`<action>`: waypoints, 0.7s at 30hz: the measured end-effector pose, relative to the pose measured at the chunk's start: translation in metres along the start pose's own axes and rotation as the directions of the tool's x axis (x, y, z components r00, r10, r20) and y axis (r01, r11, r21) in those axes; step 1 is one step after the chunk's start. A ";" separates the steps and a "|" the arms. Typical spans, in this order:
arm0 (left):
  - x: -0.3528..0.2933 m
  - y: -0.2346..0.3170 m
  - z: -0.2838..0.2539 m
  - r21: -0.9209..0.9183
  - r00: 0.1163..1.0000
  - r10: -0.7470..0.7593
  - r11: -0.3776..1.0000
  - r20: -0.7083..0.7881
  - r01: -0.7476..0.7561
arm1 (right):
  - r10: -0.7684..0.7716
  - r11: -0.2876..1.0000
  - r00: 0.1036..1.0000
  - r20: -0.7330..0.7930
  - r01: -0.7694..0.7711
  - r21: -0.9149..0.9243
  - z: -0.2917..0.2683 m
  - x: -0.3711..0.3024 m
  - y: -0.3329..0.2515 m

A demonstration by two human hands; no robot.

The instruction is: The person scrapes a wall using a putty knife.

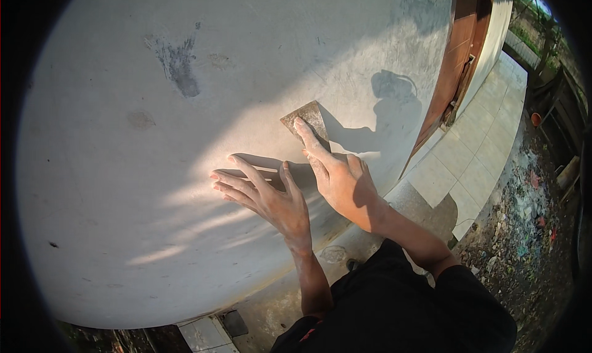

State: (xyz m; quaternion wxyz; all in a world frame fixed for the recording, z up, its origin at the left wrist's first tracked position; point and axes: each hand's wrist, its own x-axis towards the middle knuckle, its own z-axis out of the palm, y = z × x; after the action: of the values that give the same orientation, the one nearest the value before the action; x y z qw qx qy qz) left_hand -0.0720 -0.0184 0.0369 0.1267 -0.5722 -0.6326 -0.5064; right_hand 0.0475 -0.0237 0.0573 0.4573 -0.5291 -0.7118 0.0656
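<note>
My right hand (345, 183) is closed around a scraper (313, 120), whose flat, dusty, grey-brown blade is against or very near the pale wall (111, 192). The index finger stretches along the blade; the palm hides any handle. To its left, my left hand (265, 196) has its fingers spread toward the wall and holds nothing. Whether its fingertips touch the surface I cannot tell. Whitish dust coats the fingers of both hands. Sunlight and shadow cross the wall around them.
A dark rough patch (180, 66) marks the wall at upper left. At right stand a brown wooden door (453, 63) and a tiled ledge (472, 149). Beyond the ledge lies ground strewn with debris (518, 236). Concrete (271, 313) runs along the wall's foot.
</note>
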 end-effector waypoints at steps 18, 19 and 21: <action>0.000 0.002 -0.002 0.006 1.000 0.002 1.000 -0.008 -0.002 | -0.088 0.992 0.996 0.017 0.089 -0.087 -0.002 0.004 -0.004; -0.001 0.000 -0.002 0.013 1.000 0.001 1.000 0.003 -0.001 | -0.092 0.992 0.995 0.022 0.094 -0.084 -0.003 0.009 -0.006; 0.001 0.002 0.000 0.013 1.000 -0.007 1.000 -0.004 0.007 | 0.019 0.997 0.995 0.094 -0.025 0.069 -0.018 0.028 -0.018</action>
State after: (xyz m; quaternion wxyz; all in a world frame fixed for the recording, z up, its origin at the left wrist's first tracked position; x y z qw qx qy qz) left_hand -0.0708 -0.0182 0.0389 0.1299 -0.5683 -0.6376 -0.5036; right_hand 0.0471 -0.0159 0.0943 0.4410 -0.5169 -0.7238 0.1203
